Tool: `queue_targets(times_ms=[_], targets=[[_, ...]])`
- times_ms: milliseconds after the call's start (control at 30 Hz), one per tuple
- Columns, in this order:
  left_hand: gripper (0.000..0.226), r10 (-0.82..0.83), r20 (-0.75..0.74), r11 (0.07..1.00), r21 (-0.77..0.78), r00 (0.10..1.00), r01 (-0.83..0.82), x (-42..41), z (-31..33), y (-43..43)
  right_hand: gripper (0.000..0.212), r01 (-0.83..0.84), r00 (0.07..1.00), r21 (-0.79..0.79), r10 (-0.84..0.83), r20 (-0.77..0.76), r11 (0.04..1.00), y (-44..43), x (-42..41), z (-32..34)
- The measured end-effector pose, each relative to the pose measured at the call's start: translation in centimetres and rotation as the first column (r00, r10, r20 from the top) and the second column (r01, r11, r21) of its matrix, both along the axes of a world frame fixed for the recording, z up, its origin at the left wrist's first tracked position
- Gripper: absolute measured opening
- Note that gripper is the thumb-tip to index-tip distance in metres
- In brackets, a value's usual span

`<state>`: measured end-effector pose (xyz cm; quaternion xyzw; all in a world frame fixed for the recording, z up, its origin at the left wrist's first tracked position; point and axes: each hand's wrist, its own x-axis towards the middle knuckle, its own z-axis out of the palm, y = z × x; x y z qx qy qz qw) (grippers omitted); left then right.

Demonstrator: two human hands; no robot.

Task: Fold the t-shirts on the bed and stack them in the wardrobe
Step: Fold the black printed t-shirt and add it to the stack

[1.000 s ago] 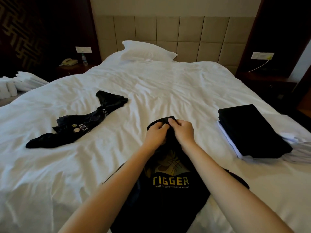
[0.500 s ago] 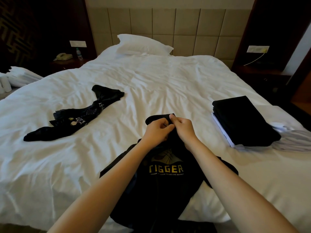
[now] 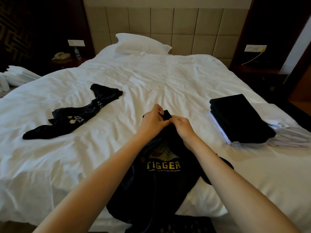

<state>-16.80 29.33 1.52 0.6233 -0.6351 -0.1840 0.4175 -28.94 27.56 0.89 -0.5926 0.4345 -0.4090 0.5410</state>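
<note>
The left grip and right grip, touching, both pinch the far end of the black shirt, which lies print-up at the near edge of the bed. A folded stack lies to its right, a crumpled garment to its left.

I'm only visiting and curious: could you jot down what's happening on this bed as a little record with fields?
Setting: white bed with a pillow at its head
Being handled: black TIGGER t-shirt, print up, at the near edge
Left hand: left hand pinches the shirt's far edge
Right hand: right hand pinches the same edge, touching the left
Unfolded: crumpled dark garment, on the left
Folded: folded stack, black on top, white beneath, on the right
Nightstand: telephone and water bottle
</note>
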Motion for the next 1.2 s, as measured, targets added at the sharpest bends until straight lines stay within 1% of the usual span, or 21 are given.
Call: queue_targets(times_ms=[33, 100, 133, 167, 200, 233, 300, 367, 400, 433, 500, 533, 567, 667, 733, 833, 933, 1000, 1100, 1200], targets=[[0.039, -0.009, 0.048, 1.0, -0.011, 0.999, 0.009, 0.1, 0.2, -0.1, 0.027, -0.002, 1.0, -0.025, 0.001, -0.03, 1.0, 0.0, -0.1, 0.0], [0.062, -0.027, 0.244, 1.0, 0.017, 0.969, 0.024, 0.5, 0.8, -0.6, 0.028, -0.008, 0.997, -0.072, 0.003, -0.071, 0.997, 0.1, -0.6, 0.1], [0.067, -0.06, 0.352, 0.998, 0.055, 0.934, 0.044, 0.7, 1.3, -0.9, 0.027, -0.012, 0.998, -0.091, 0.006, -0.069, 0.996, 0.1, -0.9, 0.3], [0.065, -0.112, 0.409, 0.992, 0.099, 0.906, 0.078, 1.0, 1.8, -1.3, 0.027, -0.01, 0.998, -0.106, 0.004, -0.057, 0.994, 0.1, -1.1, 0.4], [0.057, -0.171, 0.4, 0.982, 0.141, 0.9, 0.124, 1.1, 2.3, -1.6, 0.025, 0.0, 0.999, -0.119, -0.005, -0.041, 0.993, 0.1, -1.3, 0.6], [0.046, -0.219, 0.337, 0.971, 0.171, 0.916, 0.169, 1.2, 2.8, -1.7, 0.022, 0.016, 1.0, -0.128, -0.019, -0.024, 0.992, 0.1, -1.5, 0.8], [0.021, -0.251, 0.191, 0.956, 0.199, 0.949, 0.213, 1.1, 3.5, -1.7, 0.016, 0.051, 0.998, -0.102, -0.049, 0.027, 0.993, 0.1, -1.8, 1.1], [0.021, -0.248, 0.157, 0.96, 0.175, 0.956, 0.22, 0.8, 3.9, -1.7, 0.017, 0.073, 0.996, -0.062, -0.069, 0.062, 0.995, -0.1, -1.9, 1.5], [0.017, -0.243, 0.142, 0.964, 0.15, 0.96, 0.222, 0.4, 4.0, -1.9, 0.02, 0.077, 0.996, -0.051, -0.073, 0.058, 0.996, -0.1, -2.0, 1.7], [0.013, -0.233, 0.117, 0.968, 0.125, 0.965, 0.218, 0.1, 4.2, -2.0, 0.025, 0.072, 0.997, -0.042, -0.07, 0.038, 0.997, -0.2, -2.0, 1.9], [0.012, -0.209, 0.072, 0.976, 0.075, 0.975, 0.203, -0.6, 4.8, -2.1, 0.033, 0.055, 0.995, -0.062, -0.06, -0.082, 0.997, -0.3, -2.0, 2.3], [0.014, -0.196, 0.075, 0.98, 0.056, 0.978, 0.192, -0.8, 5.2, -2.2, 0.034, 0.058, 0.987, -0.082, -0.069, -0.143, 0.995, -0.3, -2.0, 2.4], [0.014, -0.188, 0.095, 0.982, 0.034, 0.977, 0.186, -1.1, 5.7, -2.3, 0.032, 0.076, 0.981, -0.095, -0.092, -0.17, 0.993, -0.3, -1.9, 2.6], [0.017, -0.164, 0.154, 0.986, -0.016, 0.974, 0.168, -1.7, 6.9, -2.6, 0.033, 0.164, 0.981, -0.062, -0.17, -0.099, 0.985, -0.4, -1.8, 3.5], [0.018, -0.144, 0.169, 0.987, -0.042, 0.975, 0.153, -2.0, 7.4, -2.6, 0.038, 0.198, 0.974, -0.052, -0.203, -0.105, 0.979, -0.4, -1.7, 4.3], [0.016, -0.105, 0.177, 0.991, -0.063, 0.979, 0.117, -2.2, 7.5, -2.6, 0.046, 0.221, 0.955, -0.088, -0.234, -0.185, 0.971, -0.3, -1.6, 4.9], [0.019, -0.073, 0.188, 0.992, -0.09, 0.98, 0.091, -2.3, 7.3, -2.5, 0.049, 0.222, 0.897, -0.214, -0.285, -0.338, 0.951, -0.4, -1.8, 4.5], [0.019, -0.069, 0.205, 0.991, -0.101, 0.976, 0.092, -2.4, 7.4, -2.3, 0.044, 0.232, 0.873, -0.252, -0.315, -0.372, 0.939, -0.5, -2.5, 3.7], [0.021, -0.09, 0.247, 0.988, -0.104, 0.965, 0.118, -2.5, 7.7, -2.1, 0.032, 0.231, 0.856, -0.257, -0.321, -0.405, 0.938, -0.9, -4.0, 2.6], [0.022, -0.087, 0.25, 0.986, -0.119, 0.964, 0.12, -2.3, 7.8, -2.0, 0.025, 0.194, 0.859, -0.231, -0.279, -0.429, 0.953, -1.3, -5.3, 1.6]])
